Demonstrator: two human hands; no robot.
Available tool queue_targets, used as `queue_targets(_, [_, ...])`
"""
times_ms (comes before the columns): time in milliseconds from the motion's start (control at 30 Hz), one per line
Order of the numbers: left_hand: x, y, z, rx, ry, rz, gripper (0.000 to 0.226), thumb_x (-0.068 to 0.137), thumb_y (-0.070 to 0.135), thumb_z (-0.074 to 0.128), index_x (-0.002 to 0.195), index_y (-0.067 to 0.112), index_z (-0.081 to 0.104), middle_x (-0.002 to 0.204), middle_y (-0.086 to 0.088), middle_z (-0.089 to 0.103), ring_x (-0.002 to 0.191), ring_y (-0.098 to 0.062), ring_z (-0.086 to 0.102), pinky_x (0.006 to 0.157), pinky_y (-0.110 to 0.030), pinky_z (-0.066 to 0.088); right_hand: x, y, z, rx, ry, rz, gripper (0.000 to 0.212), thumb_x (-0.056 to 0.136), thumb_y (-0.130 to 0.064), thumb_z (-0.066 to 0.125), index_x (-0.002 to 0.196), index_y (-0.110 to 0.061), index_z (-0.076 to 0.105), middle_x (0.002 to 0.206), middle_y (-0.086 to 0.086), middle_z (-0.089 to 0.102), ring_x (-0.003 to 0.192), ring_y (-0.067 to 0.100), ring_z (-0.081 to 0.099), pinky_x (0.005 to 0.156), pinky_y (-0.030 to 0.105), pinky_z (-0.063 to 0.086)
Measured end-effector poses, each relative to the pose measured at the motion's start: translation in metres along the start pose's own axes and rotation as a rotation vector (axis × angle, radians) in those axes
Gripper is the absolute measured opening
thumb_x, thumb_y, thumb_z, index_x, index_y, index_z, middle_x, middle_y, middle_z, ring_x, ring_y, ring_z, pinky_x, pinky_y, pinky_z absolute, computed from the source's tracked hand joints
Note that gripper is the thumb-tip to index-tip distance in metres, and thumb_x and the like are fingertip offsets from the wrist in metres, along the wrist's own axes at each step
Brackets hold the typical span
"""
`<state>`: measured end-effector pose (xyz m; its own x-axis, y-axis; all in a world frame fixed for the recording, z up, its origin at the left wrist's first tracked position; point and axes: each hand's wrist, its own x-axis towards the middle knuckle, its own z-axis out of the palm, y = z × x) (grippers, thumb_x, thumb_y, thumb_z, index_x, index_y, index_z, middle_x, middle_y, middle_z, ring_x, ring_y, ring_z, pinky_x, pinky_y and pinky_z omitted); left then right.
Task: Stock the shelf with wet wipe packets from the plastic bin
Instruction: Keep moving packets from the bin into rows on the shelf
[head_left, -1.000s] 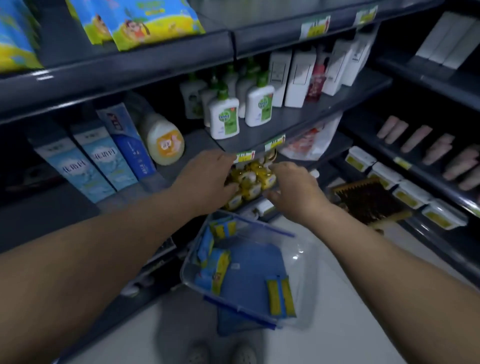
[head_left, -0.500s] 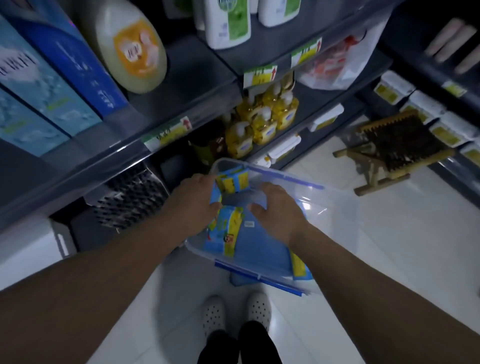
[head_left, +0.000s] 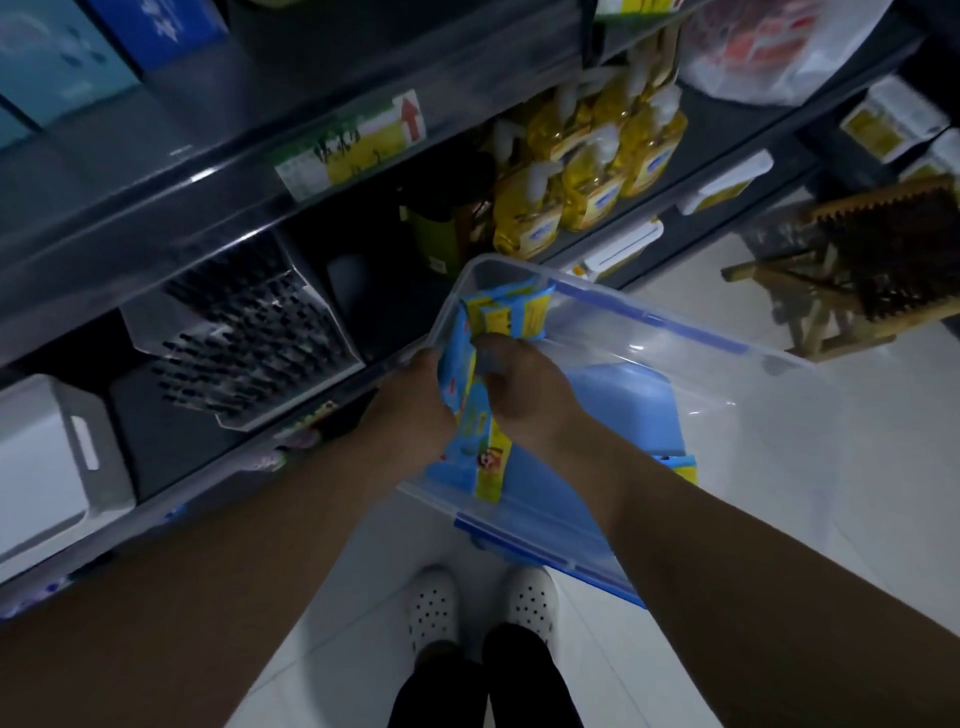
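Note:
A clear plastic bin (head_left: 670, 374) with blue clips sits on the floor in front of the dark shelf (head_left: 260, 171). Inside it lie blue and yellow wet wipe packets (head_left: 511, 314). My left hand (head_left: 415, 405) and my right hand (head_left: 524, 395) are both down in the bin's left end. Together they grip a bunch of packets (head_left: 480, 452) pressed between them, fingers curled around the wrappers. One more packet (head_left: 680, 465) lies flat near the bin's near right side.
Yellow soap bottles (head_left: 582, 171) stand on the low shelf behind the bin. A metal grater (head_left: 244, 332) and a white box (head_left: 47, 467) fill the bottom shelf at left. A wooden brush rack (head_left: 852, 270) stands on the floor at right. My white shoes (head_left: 478, 608) are below the bin.
My hands dropped from the soap bottles on the shelf down into the bin and closed on a bunch of packets. My view tilted down toward the floor.

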<state>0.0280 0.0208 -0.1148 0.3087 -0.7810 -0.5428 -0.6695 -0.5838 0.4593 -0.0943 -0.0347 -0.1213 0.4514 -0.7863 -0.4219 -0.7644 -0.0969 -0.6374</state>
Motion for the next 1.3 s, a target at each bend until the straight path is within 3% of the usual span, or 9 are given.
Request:
queue_targets(100, [0.011, -0.013, 0.009, -0.159, -0.016, -0.026, 0.028, 0.08, 0.018, 0.064, 0.106, 0.011, 0.055, 0.103, -0.015, 0.066, 0.084, -0.026, 0.066, 0.06, -0.038, 0.058, 0.017, -0.002, 0.016, 0.086, 0.013, 0.085, 0.047, 0.094, -0.023, 0.056, 0.138, -0.01, 0.046, 0.133, 0.015, 0.057, 0.123, 0.029, 0.052, 0.096, 0.03, 0.04])
queue_targets(200, [0.016, -0.016, 0.011, -0.235, -0.042, -0.046, 0.036, 0.084, 0.009, 0.059, 0.119, 0.009, 0.056, 0.109, -0.006, 0.065, 0.079, -0.012, 0.06, 0.059, -0.014, 0.052, 0.026, -0.001, 0.032, 0.241, -0.022, 0.229, 0.046, 0.089, -0.039, 0.063, 0.124, -0.011, 0.055, 0.117, 0.013, 0.064, 0.111, 0.029, 0.06, 0.079, 0.03, 0.044])
queue_targets(333, [0.014, -0.013, 0.008, -0.365, -0.05, -0.056, 0.034, 0.081, 0.009, 0.061, 0.114, 0.017, 0.059, 0.108, -0.013, 0.067, 0.095, -0.027, 0.066, 0.076, -0.046, 0.058, 0.028, 0.011, 0.032, 0.386, 0.003, 0.367, 0.018, 0.08, -0.025, 0.06, 0.094, -0.014, 0.061, 0.099, 0.017, 0.066, 0.097, 0.038, 0.065, 0.08, 0.047, 0.056])
queue_targets(467, [0.008, 0.013, 0.002, -0.092, 0.118, 0.018, 0.041, 0.089, 0.007, 0.05, 0.126, 0.023, 0.049, 0.124, -0.007, 0.059, 0.11, -0.028, 0.057, 0.089, -0.044, 0.052, 0.013, 0.03, 0.005, 0.419, 0.024, 0.368, 0.02, 0.079, -0.002, 0.046, 0.073, -0.018, 0.056, 0.082, 0.016, 0.061, 0.086, 0.037, 0.065, 0.072, 0.057, 0.057])
queue_targets(567, [0.019, 0.037, 0.002, 0.12, 0.151, 0.189, 0.046, 0.096, 0.012, 0.046, 0.14, 0.02, 0.04, 0.141, -0.008, 0.044, 0.128, -0.03, 0.042, 0.101, -0.046, 0.042, 0.0, 0.049, -0.011, 0.355, 0.051, 0.314, 0.013, 0.079, -0.009, 0.046, 0.079, -0.015, 0.057, 0.079, 0.015, 0.059, 0.081, 0.037, 0.064, 0.07, 0.058, 0.056])
queue_targets(900, [0.065, 0.07, 0.048, 0.216, -0.035, 0.141, 0.052, 0.09, 0.024, 0.056, 0.139, 0.017, 0.04, 0.141, -0.011, 0.041, 0.127, -0.034, 0.044, 0.103, -0.045, 0.04, -0.039, 0.127, -0.028, 0.176, 0.159, 0.352, 0.006, 0.09, -0.01, 0.048, 0.091, -0.011, 0.055, 0.075, 0.007, 0.055, 0.073, 0.031, 0.059, 0.065, 0.037, 0.051])
queue_targets(1033, [0.06, 0.068, 0.072, 0.329, -0.122, 0.271, 0.054, 0.084, 0.024, 0.063, 0.135, 0.013, 0.047, 0.139, -0.011, 0.046, 0.128, -0.03, 0.042, 0.101, -0.036, 0.039, -0.048, 0.151, -0.026, 0.207, 0.259, 0.399, 0.008, 0.093, -0.017, 0.049, 0.093, -0.012, 0.055, 0.073, 0.001, 0.054, 0.068, 0.021, 0.056, 0.063, 0.02, 0.05])
queue_targets(1133, [0.065, 0.067, 0.088, 0.355, -0.098, 0.276, 0.065, 0.085, 0.037, 0.066, 0.139, 0.01, 0.04, 0.144, -0.014, 0.039, 0.133, -0.032, 0.034, 0.107, -0.038, 0.032, -0.046, 0.161, -0.021, 0.284, 0.308, 0.443, 0.014, 0.087, -0.028, 0.048, 0.086, -0.015, 0.053, 0.074, 0.003, 0.055, 0.077, 0.034, 0.061, 0.071, 0.051, 0.055])
queue_targets(1300, [0.085, 0.069, 0.097, 0.304, -0.082, -0.081, 0.1, 0.081, 0.06, 0.061, 0.151, 0.009, 0.012, 0.155, -0.014, 0.021, 0.139, -0.036, 0.027, 0.11, -0.046, 0.028, -0.044, 0.169, -0.015, 0.336, 0.32, 0.446, 0.026, 0.079, -0.039, 0.043, 0.087, -0.018, 0.055, 0.083, 0.006, 0.062, 0.08, 0.032, 0.062, 0.072, 0.054, 0.055])
